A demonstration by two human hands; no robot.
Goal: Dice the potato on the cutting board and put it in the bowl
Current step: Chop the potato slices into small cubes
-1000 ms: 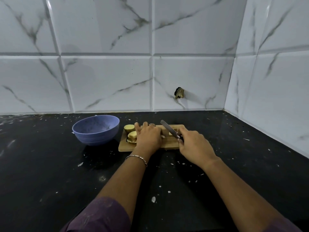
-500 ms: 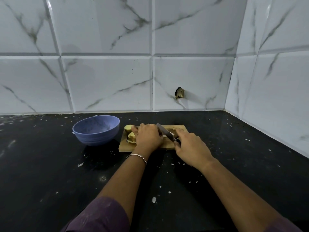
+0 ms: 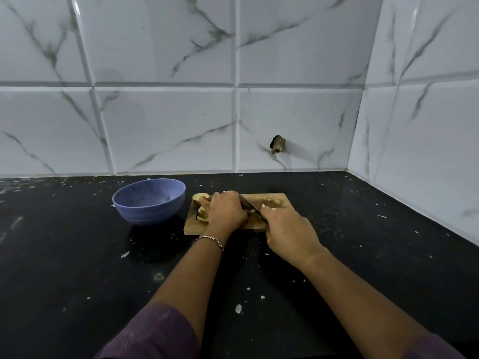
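Left hand (image 3: 225, 211) curls down holding the potato (image 3: 201, 213), right hand (image 3: 289, 230) grips the knife (image 3: 250, 204). Handle's totally hidden in the fist.

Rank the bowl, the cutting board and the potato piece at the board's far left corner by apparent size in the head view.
1. Cutting board: widest, though partly covered.
2. Bowl: close behind, too near it to rank firmly.
3. Potato piece: by far the smallest.

White marble-veined wall tiles (image 3: 166, 130) behind speckled black countertop (image 3: 77, 268)
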